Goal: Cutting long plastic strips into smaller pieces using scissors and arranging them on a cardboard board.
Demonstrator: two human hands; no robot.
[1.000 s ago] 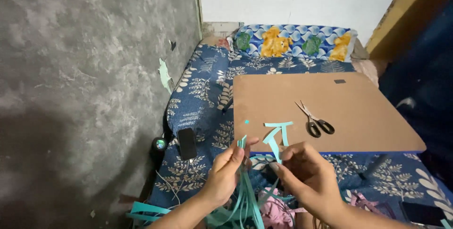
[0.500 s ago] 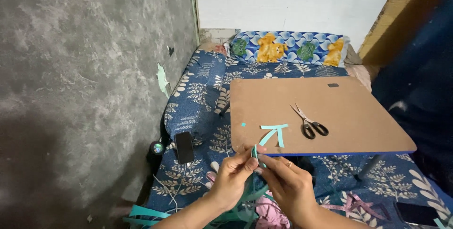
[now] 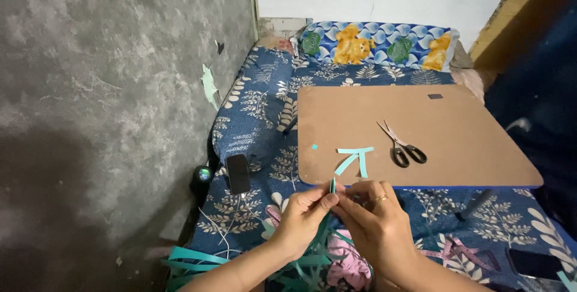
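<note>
Just below the near edge of the brown board, in the head view, the left hand and the right hand meet with their fingertips pressed together around a thin teal paper strip. The strip stands nearly upright between them: its top end pokes out above the fingertips, touching the thumb and forefinger of the left hand, while the right hand's fingers close on it from the other side. Both grips are tight pinches on the strip, not spread. A ring sits on one finger of the right hand.

Under the hands hangs a loose bunch of teal strips, trailing down toward the lap and to the left across the patterned blue bedsheet.

On the board, just beyond the hands, lie three cut teal pieces laid together, and a tiny teal scrap a little to their left. Black-handled scissors lie to the right of them, blades apart.

Left of the board a dark phone rests on the sheet, near the grey wall. A patterned pillow lies at the far end.
</note>
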